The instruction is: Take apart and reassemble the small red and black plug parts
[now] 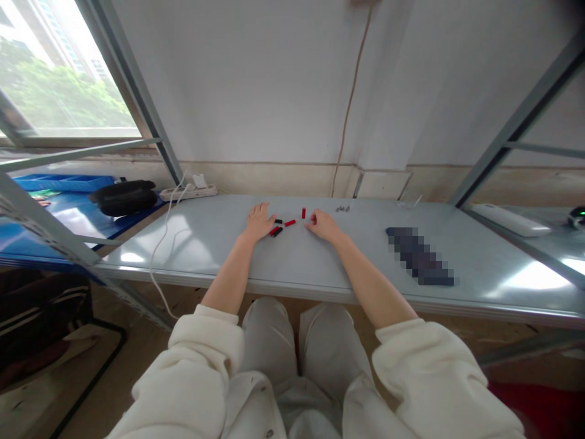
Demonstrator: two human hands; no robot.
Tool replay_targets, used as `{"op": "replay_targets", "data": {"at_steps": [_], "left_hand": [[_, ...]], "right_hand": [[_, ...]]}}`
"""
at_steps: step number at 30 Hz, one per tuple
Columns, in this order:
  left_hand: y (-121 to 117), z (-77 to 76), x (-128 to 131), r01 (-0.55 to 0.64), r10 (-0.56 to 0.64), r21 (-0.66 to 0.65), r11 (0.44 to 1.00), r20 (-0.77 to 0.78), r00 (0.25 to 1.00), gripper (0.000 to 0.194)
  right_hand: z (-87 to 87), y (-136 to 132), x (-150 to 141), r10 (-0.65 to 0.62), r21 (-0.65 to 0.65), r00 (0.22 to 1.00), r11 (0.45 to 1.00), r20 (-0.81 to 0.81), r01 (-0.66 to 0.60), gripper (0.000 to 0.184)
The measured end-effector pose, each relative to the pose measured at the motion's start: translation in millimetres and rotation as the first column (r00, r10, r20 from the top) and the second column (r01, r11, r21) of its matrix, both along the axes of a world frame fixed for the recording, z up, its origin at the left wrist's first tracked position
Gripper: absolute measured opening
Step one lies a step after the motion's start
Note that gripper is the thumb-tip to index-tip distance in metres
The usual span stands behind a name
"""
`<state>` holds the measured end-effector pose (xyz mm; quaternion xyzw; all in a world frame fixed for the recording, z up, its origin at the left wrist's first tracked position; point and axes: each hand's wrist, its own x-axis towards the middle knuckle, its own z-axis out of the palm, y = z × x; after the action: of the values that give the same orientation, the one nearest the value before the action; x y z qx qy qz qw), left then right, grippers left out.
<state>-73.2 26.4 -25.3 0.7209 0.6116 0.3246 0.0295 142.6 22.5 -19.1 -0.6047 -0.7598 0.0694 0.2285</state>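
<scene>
My left hand point(258, 221) lies flat on the grey metal shelf point(320, 262), fingers stretched out, holding nothing. Just right of it lie several small red and black cylinders: a red and black pair point(275, 231), a black one point(278, 221), a red one point(289, 223) and an upright red one point(303, 213). My right hand point(323, 224) rests on the shelf on the other side of them, fingers curled, with a red piece point(314, 217) at its fingertips. Whether it grips that piece is unclear.
A few small grey screws point(343, 209) lie behind my right hand. A dark blurred flat object point(419, 256) sits to the right. A white power strip point(188, 192) with a cable, a black pouch point(123, 196) and a blue tray point(64, 182) are at the left. Steel uprights frame both sides.
</scene>
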Motion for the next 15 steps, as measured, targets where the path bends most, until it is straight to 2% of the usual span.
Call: {"op": "replay_targets", "data": {"at_steps": [11,15], "left_hand": [[3.3,0.6,-1.1,0.041,-0.046,0.1,0.994,0.041,0.998,0.039],[4.3,2.1,-1.4,0.046,-0.048,0.117,0.992,0.014,0.999,0.037]], "right_hand": [[2.9,-1.0,0.6,-0.057,0.006,0.998,0.998,-0.035,0.058,0.01],[1.1,0.5,2.4,-0.099,0.035,0.991,0.994,-0.091,0.102,0.014]]}}
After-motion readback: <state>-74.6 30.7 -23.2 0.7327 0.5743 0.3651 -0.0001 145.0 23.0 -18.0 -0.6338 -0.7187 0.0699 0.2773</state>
